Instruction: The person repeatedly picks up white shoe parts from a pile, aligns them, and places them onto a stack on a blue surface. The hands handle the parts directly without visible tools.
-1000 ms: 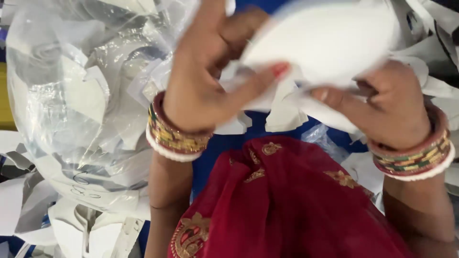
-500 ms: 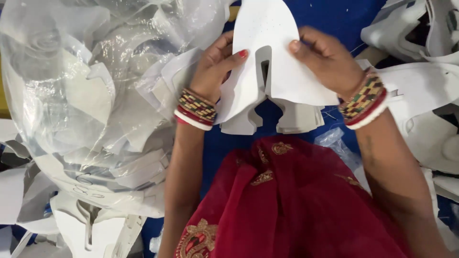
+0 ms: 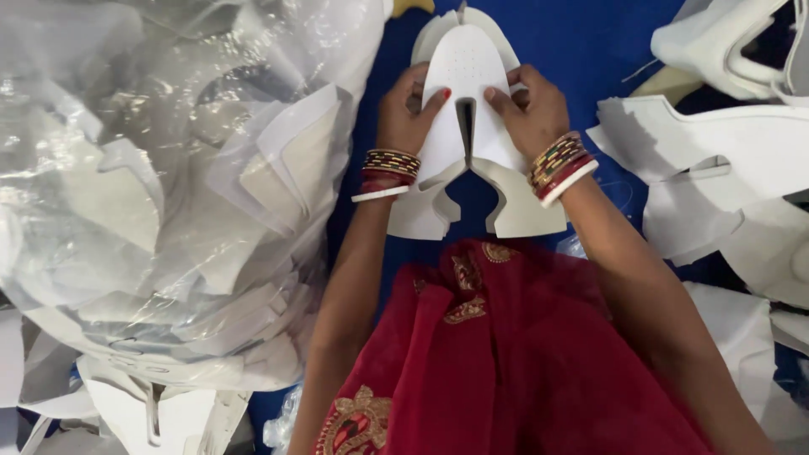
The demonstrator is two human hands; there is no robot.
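Since half a second ago, the white cut-out piece point(image 3: 466, 101) has come down from the air and is now lying flat on the blue surface point(image 3: 590, 42), on top of another piece of the same shape. The left hand point(image 3: 409, 114) and right hand point(image 3: 533, 109) are both pressing on it, fingers bent, thumbs meeting beside its centre slot. Bangles are sitting on both wrists. A red cloth point(image 3: 506, 362) is covering the lap just below. A big clear plastic bag point(image 3: 152, 185) of white pieces is crowding the left side, and loose white pieces point(image 3: 725, 168) are lying at the right, cut off by the edge. The lower piece is mostly hidden.
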